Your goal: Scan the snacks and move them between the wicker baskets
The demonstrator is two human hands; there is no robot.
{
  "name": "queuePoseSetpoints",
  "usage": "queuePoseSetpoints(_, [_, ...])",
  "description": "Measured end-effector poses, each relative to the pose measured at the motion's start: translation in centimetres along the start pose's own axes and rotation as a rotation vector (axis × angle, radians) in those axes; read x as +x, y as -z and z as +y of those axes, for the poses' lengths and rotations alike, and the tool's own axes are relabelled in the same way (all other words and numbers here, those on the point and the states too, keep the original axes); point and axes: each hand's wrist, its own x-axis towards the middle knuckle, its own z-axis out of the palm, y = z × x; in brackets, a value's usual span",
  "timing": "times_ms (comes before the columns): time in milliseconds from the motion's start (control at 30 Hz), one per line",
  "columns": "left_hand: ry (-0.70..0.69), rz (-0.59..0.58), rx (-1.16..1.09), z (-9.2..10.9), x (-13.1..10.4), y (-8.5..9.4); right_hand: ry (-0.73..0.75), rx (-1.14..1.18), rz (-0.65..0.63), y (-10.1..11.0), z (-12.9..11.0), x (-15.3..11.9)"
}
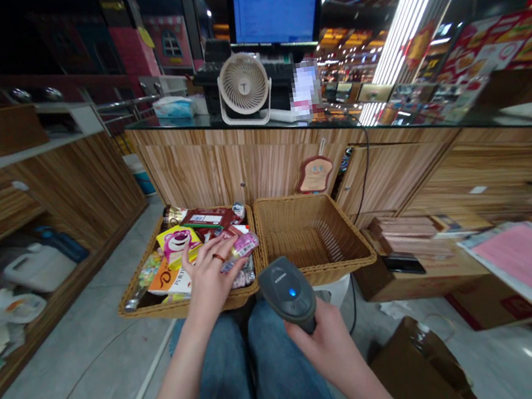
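My left hand (209,267) is over the left wicker basket (137,308), thumb and forefinger around a small pink-and-purple tube-shaped pack (246,244) with a barcode label. The other fingers spread over an orange-and-white snack box (168,280). Beside them in the basket lie a yellow pack with a pink bear (179,241), a dark red packet (206,218) and other wrapped goods. My right hand (322,337) grips a dark grey barcode scanner (286,289) with a lit blue light. Its head is before the right wicker basket (301,274), whose woven inside shows.
Behind the baskets stands a wood-panelled counter (192,163) with a fan (244,87) and a monitor (275,3). A bread-shaped board (315,174) leans on its front. Cardboard boxes (435,275) bear a phone (404,264) at right; shelves (74,173) stand at left.
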Motion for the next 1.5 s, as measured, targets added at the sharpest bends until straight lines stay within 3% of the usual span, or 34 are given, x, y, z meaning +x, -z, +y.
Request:
queuePoseSetpoints(233, [-0.053,0.013,0.048,0.2,0.5,0.4,0.039,-0.019,0.001,0.1,-0.7,0.1])
queuePoseSetpoints(400, [-0.008,-0.026,0.044,1.2,0.6,0.3,0.032,-0.028,0.058,0.8,0.4,-0.4])
queuePoseSetpoints(600, [0.041,-0.188,-0.107,4.3,1.5,-3.3,-0.023,-0.061,0.137,1.9,1.9,-1.0])
queuePoseSetpoints(733, [0.07,-0.209,-0.174,5.7,2.0,-4.8,-0.023,-0.052,0.134,2.2,2.0,-1.4])
queuePoseSetpoints(833, [0.07,-0.174,-0.146,4.7,1.6,-3.8,-0.036,-0.065,0.131,2.4,2.3,-1.6])
queuePoseSetpoints(967, [0.127,-0.133,-0.024,1.5,0.1,-0.5,-0.064,-0.065,0.112,2.3,2.8,-1.7])
queuePoseSetpoints(1067, [0.124,-0.169,0.034,-0.7,-1.5,2.0,-0.07,-0.052,0.084,1.8,2.9,-1.7])
queuePoseSetpoints(1167, [0.083,-0.24,0.095,-1.8,-2.9,3.5,-0.064,-0.043,0.054,1.2,2.7,-1.6])
queuePoseSetpoints(1333, [0.065,-0.376,0.139,-1.6,-4.2,3.9,-0.056,0.0,0.015,0.5,2.1,-1.5])
queuePoseSetpoints(1500, [0.104,-0.373,0.052,-2.1,-4.5,3.6,-0.054,0.013,0.015,0.4,1.9,-1.4])
